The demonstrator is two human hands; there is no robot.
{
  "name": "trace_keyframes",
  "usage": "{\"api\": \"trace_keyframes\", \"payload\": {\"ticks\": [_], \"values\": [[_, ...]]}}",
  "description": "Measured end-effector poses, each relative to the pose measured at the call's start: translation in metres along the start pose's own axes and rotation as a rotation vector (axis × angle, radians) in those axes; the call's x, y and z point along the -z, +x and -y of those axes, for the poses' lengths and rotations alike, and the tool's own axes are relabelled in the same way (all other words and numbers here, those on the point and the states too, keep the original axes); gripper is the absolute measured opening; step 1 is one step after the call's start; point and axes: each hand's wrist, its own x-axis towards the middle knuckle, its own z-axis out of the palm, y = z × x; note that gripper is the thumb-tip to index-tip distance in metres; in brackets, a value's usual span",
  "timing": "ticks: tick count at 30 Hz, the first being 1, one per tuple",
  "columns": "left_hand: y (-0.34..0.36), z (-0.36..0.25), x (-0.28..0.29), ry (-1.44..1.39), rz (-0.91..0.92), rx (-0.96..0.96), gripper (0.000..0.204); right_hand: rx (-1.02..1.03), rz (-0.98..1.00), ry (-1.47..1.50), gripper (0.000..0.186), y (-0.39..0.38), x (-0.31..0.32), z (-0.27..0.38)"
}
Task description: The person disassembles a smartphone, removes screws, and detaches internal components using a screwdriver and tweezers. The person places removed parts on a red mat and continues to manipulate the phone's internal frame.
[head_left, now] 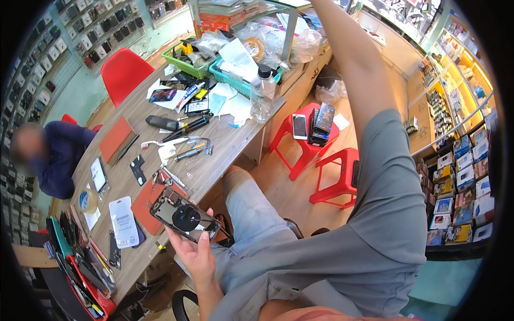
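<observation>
My left hand (196,258) is closed around an opened smartphone (172,208), its thumb on the lower edge and the phone tilted over the table's near edge. The phone's bare inside shows a dark round part in the middle. My right arm (358,64) reaches up and forward past the top edge, so its hand is out of view. Just beyond the phone, an orange-red mat (144,206) lies on the wooden table (214,155). Small metal tools and parts rest by the mat, with a white printed pouch (124,222) to its left.
A clear bottle (263,93) stands near the table's right edge, beside a teal basket (246,85) of papers. Red stools (305,144) hold phones at the right. A person in dark clothes (61,155) sits across the table. A tool tray (80,273) lies lower left.
</observation>
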Motion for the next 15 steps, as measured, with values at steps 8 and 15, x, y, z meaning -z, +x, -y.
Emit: {"api": "trace_keyframes", "payload": {"ticks": [8, 15], "values": [[-0.008, -0.015, 0.012, -0.049, -0.013, -0.096, 0.087, 0.173, 0.282, 0.987, 0.041, -0.242, 0.104, 0.0], [-0.009, -0.022, 0.031, -0.187, 0.047, 0.0, 0.075, -0.004, 0.864, 0.847, 0.008, -0.596, 0.138, 0.066]]}}
